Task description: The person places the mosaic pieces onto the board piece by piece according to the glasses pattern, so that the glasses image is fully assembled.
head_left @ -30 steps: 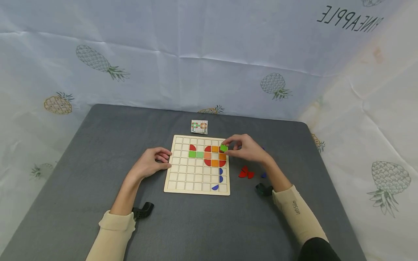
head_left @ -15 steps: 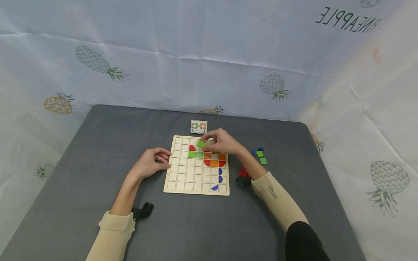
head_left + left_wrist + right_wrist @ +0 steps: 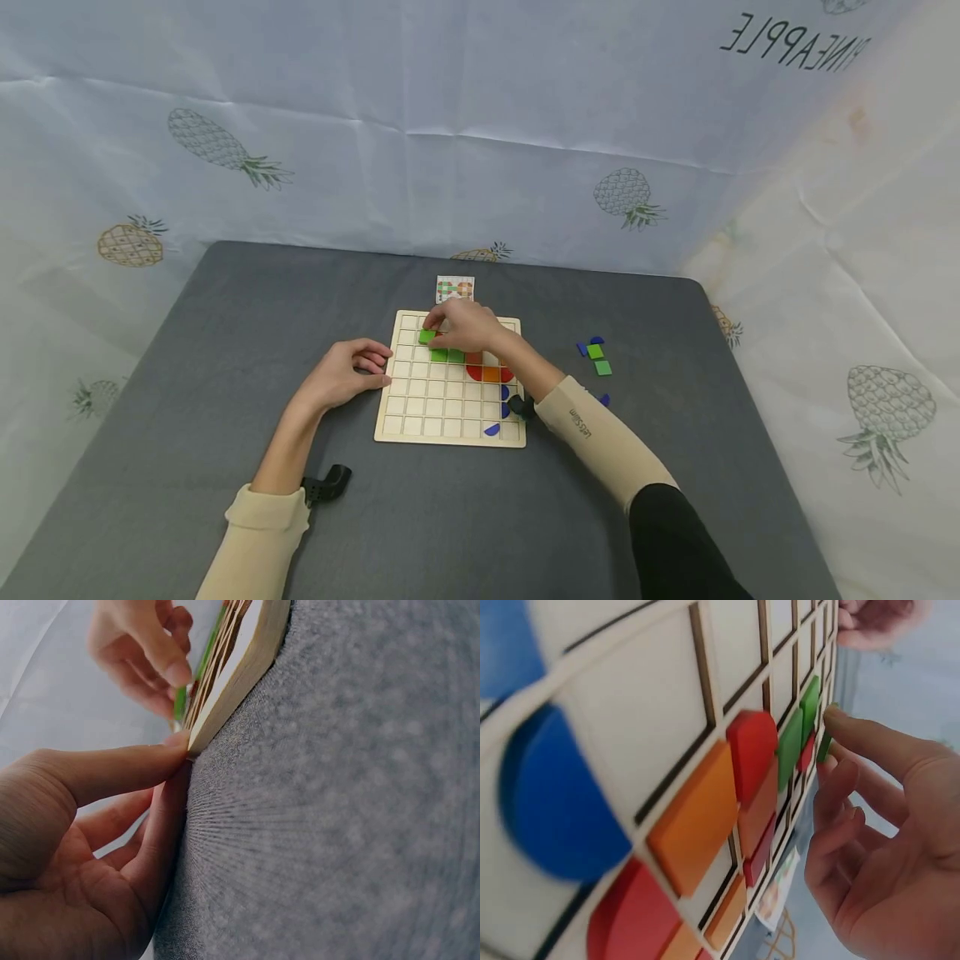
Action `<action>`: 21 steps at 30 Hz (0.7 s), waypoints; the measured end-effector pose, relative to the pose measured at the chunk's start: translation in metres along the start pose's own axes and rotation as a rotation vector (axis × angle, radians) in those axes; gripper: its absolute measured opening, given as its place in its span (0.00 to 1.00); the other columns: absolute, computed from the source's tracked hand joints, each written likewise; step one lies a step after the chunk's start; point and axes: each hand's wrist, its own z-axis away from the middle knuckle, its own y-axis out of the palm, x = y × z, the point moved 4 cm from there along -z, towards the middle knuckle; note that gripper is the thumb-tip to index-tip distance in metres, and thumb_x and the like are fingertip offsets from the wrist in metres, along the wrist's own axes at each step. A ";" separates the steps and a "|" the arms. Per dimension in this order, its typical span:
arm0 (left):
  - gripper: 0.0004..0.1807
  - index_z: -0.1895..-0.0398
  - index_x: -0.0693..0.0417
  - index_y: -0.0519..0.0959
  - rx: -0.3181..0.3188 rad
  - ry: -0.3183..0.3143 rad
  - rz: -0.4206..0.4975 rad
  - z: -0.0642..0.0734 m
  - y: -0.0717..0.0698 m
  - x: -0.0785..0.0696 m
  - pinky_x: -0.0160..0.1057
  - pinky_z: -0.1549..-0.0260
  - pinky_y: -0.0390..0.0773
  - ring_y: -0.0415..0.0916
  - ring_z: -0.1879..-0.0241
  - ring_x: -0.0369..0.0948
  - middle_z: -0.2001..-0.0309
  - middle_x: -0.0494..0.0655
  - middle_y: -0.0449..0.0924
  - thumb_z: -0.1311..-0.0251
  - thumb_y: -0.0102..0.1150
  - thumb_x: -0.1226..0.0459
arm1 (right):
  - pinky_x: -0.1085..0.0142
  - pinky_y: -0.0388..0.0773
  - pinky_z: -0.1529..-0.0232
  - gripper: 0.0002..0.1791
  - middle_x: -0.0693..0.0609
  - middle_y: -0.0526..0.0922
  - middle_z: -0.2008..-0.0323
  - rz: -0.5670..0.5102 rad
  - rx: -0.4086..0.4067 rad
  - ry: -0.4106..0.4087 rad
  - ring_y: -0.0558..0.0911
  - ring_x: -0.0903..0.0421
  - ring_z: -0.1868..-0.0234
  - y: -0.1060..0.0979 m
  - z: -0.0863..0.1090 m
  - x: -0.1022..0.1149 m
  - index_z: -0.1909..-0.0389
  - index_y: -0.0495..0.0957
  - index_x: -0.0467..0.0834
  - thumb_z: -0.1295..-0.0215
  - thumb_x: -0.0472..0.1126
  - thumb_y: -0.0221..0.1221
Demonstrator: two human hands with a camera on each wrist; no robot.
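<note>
Thumb and fingertips of my left hand (image 3: pixel 348 372) touch the left edge of the wooden grid board (image 3: pixel 412 417), with a gap between them in the head view. Over the board's upper left, my right hand (image 3: pixel 468 327) pinches a green square tile (image 3: pixel 427 337) between thumb and fingers; the right wrist view shows this green tile (image 3: pixel 826 745) tilted on edge. Two green tiles (image 3: pixel 447 356) lie in cells just below. Red and orange pieces (image 3: pixel 491 373) form a pattern at the right, partly hidden by my right arm. Blue half-round pieces (image 3: pixel 492 430) lie lower right.
A small printed pattern card (image 3: pixel 454 287) lies behind the board. On the grey table (image 3: pixel 450 517), right of the board, are loose green tiles (image 3: pixel 602 367) and blue pieces (image 3: pixel 597 340). A pineapple-print cloth (image 3: pixel 480 200) hangs behind.
My right hand has carried the green tile leftward across the board, from the right edge to the upper left. Loose pieces at right have come into view. My left hand stays put.
</note>
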 end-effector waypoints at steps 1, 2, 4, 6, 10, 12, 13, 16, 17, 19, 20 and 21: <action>0.23 0.39 0.68 0.82 0.000 0.000 0.001 0.000 0.000 0.000 0.31 0.59 0.79 0.81 0.57 0.41 0.50 0.63 0.85 0.36 0.75 0.70 | 0.61 0.85 0.47 0.17 0.50 0.92 0.47 0.012 0.000 0.007 0.89 0.53 0.46 0.001 -0.001 0.001 0.43 0.89 0.45 0.29 0.45 0.73; 0.23 0.39 0.68 0.82 -0.001 0.000 0.003 0.000 0.000 0.001 0.31 0.59 0.79 0.81 0.57 0.41 0.50 0.63 0.85 0.36 0.75 0.70 | 0.60 0.85 0.46 0.17 0.50 0.92 0.47 0.024 0.000 0.009 0.89 0.53 0.45 0.003 -0.002 0.002 0.43 0.89 0.45 0.29 0.45 0.73; 0.23 0.39 0.68 0.82 -0.001 -0.001 0.005 0.000 0.001 0.001 0.31 0.59 0.79 0.80 0.57 0.41 0.51 0.63 0.85 0.36 0.75 0.71 | 0.58 0.85 0.44 0.17 0.49 0.92 0.46 0.029 0.003 0.009 0.89 0.52 0.44 0.004 -0.004 0.004 0.43 0.89 0.45 0.29 0.45 0.72; 0.23 0.39 0.68 0.82 -0.002 0.000 0.004 0.000 0.001 0.002 0.31 0.60 0.79 0.80 0.58 0.41 0.51 0.63 0.85 0.36 0.75 0.71 | 0.59 0.85 0.44 0.16 0.49 0.92 0.46 0.026 0.006 0.014 0.88 0.52 0.45 0.006 -0.004 0.005 0.43 0.89 0.45 0.29 0.44 0.72; 0.23 0.39 0.68 0.82 -0.004 0.004 0.003 0.000 0.001 0.002 0.30 0.60 0.79 0.80 0.58 0.41 0.52 0.63 0.85 0.37 0.75 0.71 | 0.58 0.85 0.43 0.16 0.49 0.92 0.46 0.021 0.005 0.018 0.88 0.51 0.44 0.007 -0.005 0.006 0.43 0.89 0.44 0.28 0.43 0.71; 0.23 0.40 0.68 0.82 -0.007 0.007 0.004 0.000 0.001 0.002 0.30 0.60 0.79 0.81 0.58 0.41 0.52 0.63 0.85 0.37 0.75 0.71 | 0.57 0.85 0.42 0.16 0.49 0.92 0.46 0.022 0.000 0.017 0.88 0.51 0.43 0.007 -0.005 0.006 0.43 0.89 0.44 0.28 0.43 0.71; 0.23 0.40 0.68 0.82 -0.007 0.008 0.004 0.000 0.000 0.002 0.30 0.60 0.79 0.81 0.58 0.41 0.52 0.63 0.86 0.37 0.75 0.71 | 0.57 0.85 0.42 0.15 0.49 0.92 0.46 0.021 -0.003 0.017 0.88 0.51 0.43 0.007 -0.005 0.007 0.43 0.89 0.44 0.28 0.43 0.71; 0.23 0.40 0.68 0.82 -0.008 0.009 0.006 0.000 0.000 0.003 0.30 0.60 0.79 0.81 0.58 0.41 0.52 0.63 0.86 0.37 0.75 0.71 | 0.57 0.85 0.42 0.14 0.49 0.92 0.46 0.016 -0.009 0.013 0.88 0.51 0.43 0.007 -0.004 0.008 0.44 0.90 0.44 0.27 0.42 0.70; 0.23 0.40 0.68 0.82 -0.007 0.009 0.007 0.000 0.000 0.003 0.30 0.60 0.79 0.81 0.58 0.41 0.52 0.63 0.86 0.37 0.75 0.71 | 0.58 0.85 0.42 0.14 0.49 0.92 0.46 0.014 -0.010 0.012 0.88 0.51 0.43 0.007 -0.004 0.008 0.44 0.90 0.44 0.27 0.42 0.70; 0.23 0.40 0.68 0.82 -0.007 0.009 0.010 0.000 0.000 0.003 0.30 0.60 0.79 0.80 0.58 0.41 0.52 0.63 0.85 0.37 0.75 0.71 | 0.58 0.85 0.42 0.14 0.48 0.92 0.46 0.008 -0.013 0.011 0.88 0.51 0.43 0.008 -0.004 0.008 0.44 0.90 0.44 0.27 0.42 0.70; 0.23 0.40 0.68 0.82 -0.008 0.010 0.010 0.001 0.000 0.003 0.30 0.60 0.79 0.80 0.58 0.41 0.52 0.63 0.85 0.37 0.75 0.71 | 0.58 0.85 0.42 0.13 0.48 0.93 0.46 0.007 -0.015 0.012 0.88 0.51 0.43 0.009 -0.004 0.008 0.44 0.90 0.44 0.27 0.42 0.70; 0.23 0.40 0.68 0.82 -0.009 0.010 0.011 0.001 0.001 0.004 0.30 0.60 0.79 0.80 0.58 0.41 0.52 0.63 0.85 0.37 0.75 0.71 | 0.57 0.85 0.42 0.13 0.48 0.93 0.46 0.007 -0.018 0.012 0.88 0.51 0.43 0.009 -0.004 0.009 0.45 0.90 0.44 0.26 0.42 0.70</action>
